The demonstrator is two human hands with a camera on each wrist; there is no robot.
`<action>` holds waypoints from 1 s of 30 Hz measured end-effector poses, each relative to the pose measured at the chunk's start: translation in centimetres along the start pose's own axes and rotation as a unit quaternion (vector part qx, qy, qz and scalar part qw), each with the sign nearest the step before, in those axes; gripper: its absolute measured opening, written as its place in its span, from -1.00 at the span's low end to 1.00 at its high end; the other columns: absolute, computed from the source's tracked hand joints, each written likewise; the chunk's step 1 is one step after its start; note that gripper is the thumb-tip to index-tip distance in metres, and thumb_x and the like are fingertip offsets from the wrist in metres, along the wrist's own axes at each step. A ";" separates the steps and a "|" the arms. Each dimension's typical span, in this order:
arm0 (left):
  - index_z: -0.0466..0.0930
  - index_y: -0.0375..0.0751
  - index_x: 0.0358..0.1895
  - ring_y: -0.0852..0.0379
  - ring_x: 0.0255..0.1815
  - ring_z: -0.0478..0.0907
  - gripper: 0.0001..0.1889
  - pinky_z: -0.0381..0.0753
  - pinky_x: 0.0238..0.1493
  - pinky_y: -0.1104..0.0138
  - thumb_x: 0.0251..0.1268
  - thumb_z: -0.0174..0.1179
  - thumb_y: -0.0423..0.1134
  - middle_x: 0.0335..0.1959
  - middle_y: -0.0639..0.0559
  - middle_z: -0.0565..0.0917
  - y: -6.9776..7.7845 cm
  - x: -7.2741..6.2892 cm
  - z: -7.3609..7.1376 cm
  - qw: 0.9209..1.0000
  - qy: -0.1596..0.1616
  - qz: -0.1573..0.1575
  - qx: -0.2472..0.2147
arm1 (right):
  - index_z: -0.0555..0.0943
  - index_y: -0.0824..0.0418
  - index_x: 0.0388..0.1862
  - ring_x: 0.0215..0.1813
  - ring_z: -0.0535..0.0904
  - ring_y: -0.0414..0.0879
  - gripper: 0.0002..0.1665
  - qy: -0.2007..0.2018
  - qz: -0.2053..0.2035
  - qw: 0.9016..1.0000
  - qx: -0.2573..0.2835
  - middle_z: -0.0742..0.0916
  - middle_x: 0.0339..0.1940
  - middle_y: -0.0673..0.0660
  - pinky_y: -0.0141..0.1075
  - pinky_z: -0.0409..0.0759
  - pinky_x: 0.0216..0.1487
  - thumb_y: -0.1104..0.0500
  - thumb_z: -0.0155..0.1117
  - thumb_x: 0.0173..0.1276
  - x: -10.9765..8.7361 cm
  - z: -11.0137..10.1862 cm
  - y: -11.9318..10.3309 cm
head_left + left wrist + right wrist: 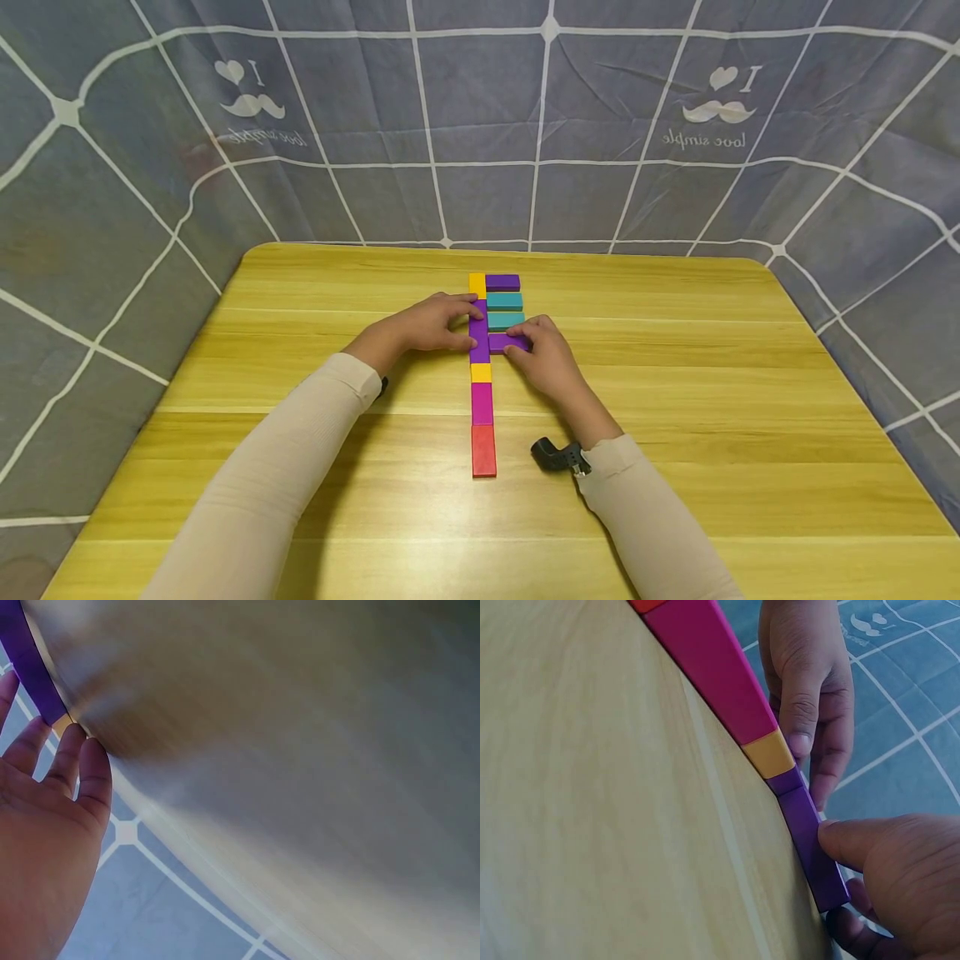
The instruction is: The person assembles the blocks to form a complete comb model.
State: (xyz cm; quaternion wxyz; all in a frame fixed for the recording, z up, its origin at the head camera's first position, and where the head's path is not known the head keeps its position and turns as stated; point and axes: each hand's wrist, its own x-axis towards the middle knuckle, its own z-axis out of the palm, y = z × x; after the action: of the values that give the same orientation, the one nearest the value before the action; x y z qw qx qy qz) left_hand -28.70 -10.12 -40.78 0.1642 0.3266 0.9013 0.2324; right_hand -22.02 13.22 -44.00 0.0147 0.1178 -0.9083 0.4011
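A straight column of coloured blocks lies on the wooden table, including a long purple section (pixel 479 331) between two yellow blocks. My left hand (pixel 435 322) reaches in from the left, its thumb and fingertips touching the purple section. To the right of the column, my right hand (pixel 553 360) pinches a purple block (pixel 501 342) between thumb and fingers. That block's left end meets the column's side. In the right wrist view, the thumb (pixel 847 840) presses along the held block's side. Above it, two teal blocks (pixel 504 302) and a dark purple block (pixel 502 282) stick out from the column.
Nearer the front, the column continues with a yellow block (pixel 481 373), a magenta block (pixel 482 404) and a red block (pixel 483 452). A black wrist camera (pixel 557 456) sits at the right cuff. Grey checked cloth (pixel 480 100) hangs behind and beside the table (pixel 675 400).
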 end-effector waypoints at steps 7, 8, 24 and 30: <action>0.52 -0.07 0.29 -0.18 0.54 0.08 -0.48 0.07 0.51 0.04 0.30 0.30 -0.01 0.55 -0.13 0.19 0.0 -0.1 0.0 1.000 0.000 0.001 0.001 | 0.69 0.28 0.04 -0.04 0.48 0.02 -0.68 0.001 0.004 1.000 -0.001 0.55 -0.05 0.16 -0.14 0.50 0.06 0.16 0.33 0.38 -0.1 0.2 0.1; 0.52 -0.08 0.29 -0.19 0.53 0.08 -0.48 0.06 0.51 0.04 0.31 0.29 -0.02 0.55 -0.14 0.19 0.0 -0.2 0.0 1.000 0.001 0.002 0.001 | 0.69 0.28 0.04 -0.04 0.48 0.02 -0.68 0.002 0.003 1.000 -0.001 0.55 -0.05 0.16 -0.14 0.50 0.07 0.16 0.33 0.38 -0.1 0.3 0.1; 0.52 -0.09 0.31 -0.20 0.54 0.07 -0.47 0.05 0.51 0.03 0.31 0.29 -0.01 0.55 -0.14 0.17 0.1 -0.4 0.3 1.000 0.000 0.008 0.007 | 0.68 0.27 0.06 -0.04 0.48 0.02 -0.67 0.008 -0.002 1.000 -0.002 0.55 -0.04 0.16 -0.14 0.50 0.06 0.16 0.33 0.38 -0.5 0.6 0.1; 0.52 -0.08 0.30 -0.18 0.54 0.07 -0.48 0.06 0.51 0.04 0.31 0.29 -0.02 0.55 -0.13 0.18 -0.1 -0.5 0.4 1.000 0.001 0.009 0.004 | 0.66 0.26 0.08 -0.04 0.48 0.02 -0.63 0.010 0.002 1.000 0.001 0.54 -0.05 0.15 -0.15 0.50 0.04 0.13 0.36 0.34 -0.6 0.7 0.0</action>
State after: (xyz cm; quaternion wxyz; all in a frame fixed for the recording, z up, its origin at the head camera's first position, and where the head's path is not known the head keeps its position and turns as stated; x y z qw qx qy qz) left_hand -28.18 -10.35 -41.08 0.1596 0.3349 0.8996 0.2305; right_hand -21.38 12.88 -44.58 0.0232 0.1119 -0.9081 0.4029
